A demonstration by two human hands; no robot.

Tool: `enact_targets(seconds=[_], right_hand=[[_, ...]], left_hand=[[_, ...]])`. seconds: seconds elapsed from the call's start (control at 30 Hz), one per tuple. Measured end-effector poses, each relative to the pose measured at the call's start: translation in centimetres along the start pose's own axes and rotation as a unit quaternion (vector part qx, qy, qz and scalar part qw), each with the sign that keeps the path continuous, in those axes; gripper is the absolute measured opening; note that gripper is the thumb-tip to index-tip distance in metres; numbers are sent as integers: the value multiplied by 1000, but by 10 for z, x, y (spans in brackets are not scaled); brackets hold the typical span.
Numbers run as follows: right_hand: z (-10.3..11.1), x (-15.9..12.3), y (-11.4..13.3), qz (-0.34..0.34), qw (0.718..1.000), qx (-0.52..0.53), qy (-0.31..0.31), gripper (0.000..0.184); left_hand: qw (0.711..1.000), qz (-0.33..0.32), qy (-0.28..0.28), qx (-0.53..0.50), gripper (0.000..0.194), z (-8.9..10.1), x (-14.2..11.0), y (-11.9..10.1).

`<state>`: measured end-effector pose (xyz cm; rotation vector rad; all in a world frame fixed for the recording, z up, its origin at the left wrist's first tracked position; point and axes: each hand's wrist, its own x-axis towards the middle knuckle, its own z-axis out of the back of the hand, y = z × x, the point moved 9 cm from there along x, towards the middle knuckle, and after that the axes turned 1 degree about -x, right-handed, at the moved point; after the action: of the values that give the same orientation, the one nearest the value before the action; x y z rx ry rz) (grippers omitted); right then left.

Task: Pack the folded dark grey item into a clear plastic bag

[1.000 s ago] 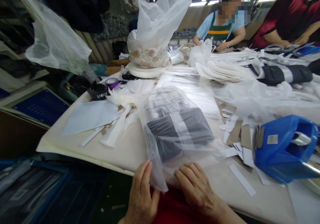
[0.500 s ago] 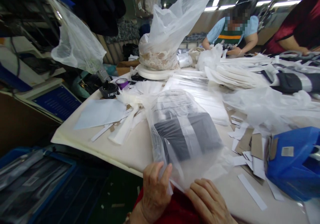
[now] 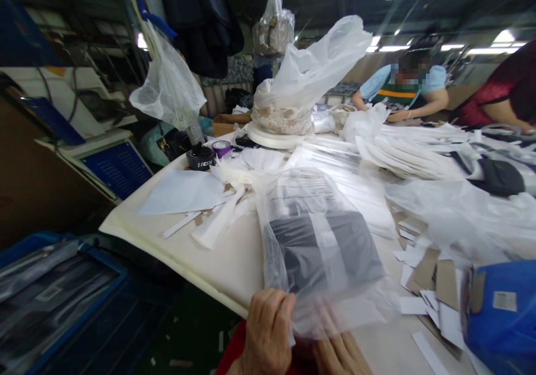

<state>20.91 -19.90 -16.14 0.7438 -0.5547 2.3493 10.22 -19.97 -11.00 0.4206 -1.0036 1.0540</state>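
Observation:
On the table edge in front of me lies a clear plastic bag [image 3: 310, 191] with printed text on its upper part. Inside it is a dark grey folded item [image 3: 293, 246] with a pale band [image 3: 329, 246] around it. My left hand [image 3: 270, 327] is closed on the near left edge of the bag's open end, thumb and fingers pinching the film. At the near edge of the bag, to the right, my right hand [image 3: 339, 350] touches the film; its fingers are smeared by motion, so their grip is unclear.
A blue plastic bag [image 3: 502, 308] and cardboard and paper strips [image 3: 448, 285] lie right. Flat clear bags [image 3: 339, 163] are stacked behind. Tape rolls [image 3: 201, 157] sit at the back left. A blue crate [image 3: 119, 274] stands lower left. Co-workers [image 3: 402, 93] work across the table.
My right hand has shifted left and in against the bag's near edge, closer to my left hand. My left fingers have closed more tightly on the film. The view has tilted up.

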Motion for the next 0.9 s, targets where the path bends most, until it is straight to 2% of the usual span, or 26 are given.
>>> enact_targets(seconds=[0.17, 0.33, 0.47, 0.53, 0.67, 0.73, 0.77, 0.83, 0.9], right_hand=[[-28, 30, -16, -54, 996, -51, -52, 32], [-36, 54, -20, -8, 986, -80, -148, 30], [-31, 63, -23, 21, 985, -56, -162, 28], [-30, 67, -23, 32, 986, -44, -155, 30], [-31, 75, -32, -10, 984, -20, -177, 31], [-38, 80, -33, -24, 983, -22, -183, 29], [-43, 82, -32, -30, 983, -22, -180, 28], [-52, 85, -30, -39, 984, -21, -173, 26], [-56, 83, -26, -51, 984, -25, -167, 27]], left_hand=[[1000, -8, 8, 9, 25, -9, -7, 3], [989, -1, -140, 36, 24, -5, -8, 5], [974, -8, -223, 40, 27, -12, -18, 8], [972, -12, -234, 31, 24, -20, -24, 11], [972, -11, -235, 22, 26, -24, -29, 19], [976, -26, -216, 22, 28, -18, -25, 23], [983, -38, -180, 17, 28, -17, -20, 24], [996, -55, -69, 5, 27, -19, -11, 28], [998, -62, 17, -4, 29, -19, -7, 33]])
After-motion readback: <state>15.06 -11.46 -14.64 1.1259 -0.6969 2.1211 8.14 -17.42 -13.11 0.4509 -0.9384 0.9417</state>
